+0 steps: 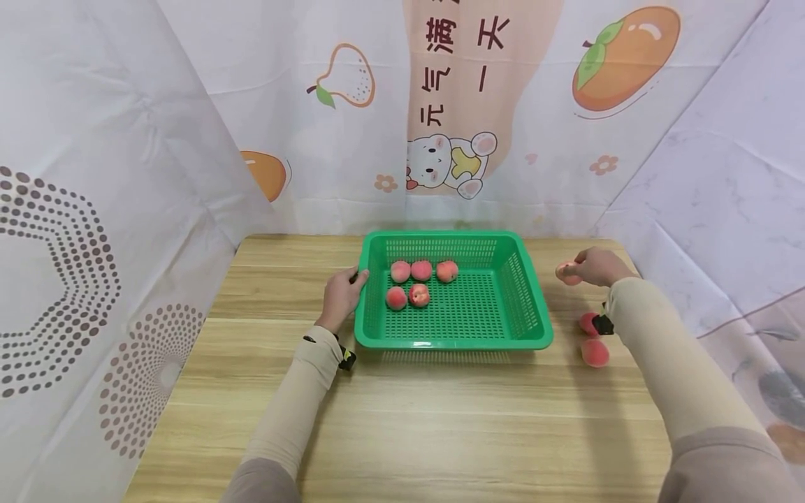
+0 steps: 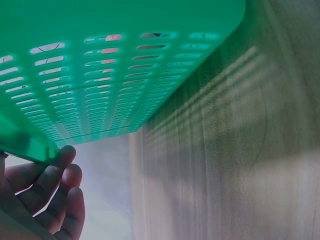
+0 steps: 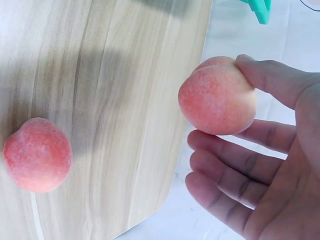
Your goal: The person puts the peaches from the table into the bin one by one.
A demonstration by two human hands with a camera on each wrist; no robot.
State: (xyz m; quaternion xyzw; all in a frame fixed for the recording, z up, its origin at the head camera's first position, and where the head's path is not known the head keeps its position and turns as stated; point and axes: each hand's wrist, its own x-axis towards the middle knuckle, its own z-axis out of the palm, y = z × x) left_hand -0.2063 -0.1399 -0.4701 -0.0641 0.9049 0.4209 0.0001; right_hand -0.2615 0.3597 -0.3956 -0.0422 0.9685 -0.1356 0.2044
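A green slotted plastic basket stands in the middle of the wooden table and holds several pink peaches. My left hand grips its left rim, thumb on top. In the left wrist view the fingers curl under the basket's edge. My right hand is to the right of the basket, just above the table, and pinches one peach. In the right wrist view that peach sits between thumb and fingers.
Two more peaches lie on the table near its right edge, below my right forearm; one of them shows in the right wrist view. Printed cloth walls close in the table on the left, back and right.
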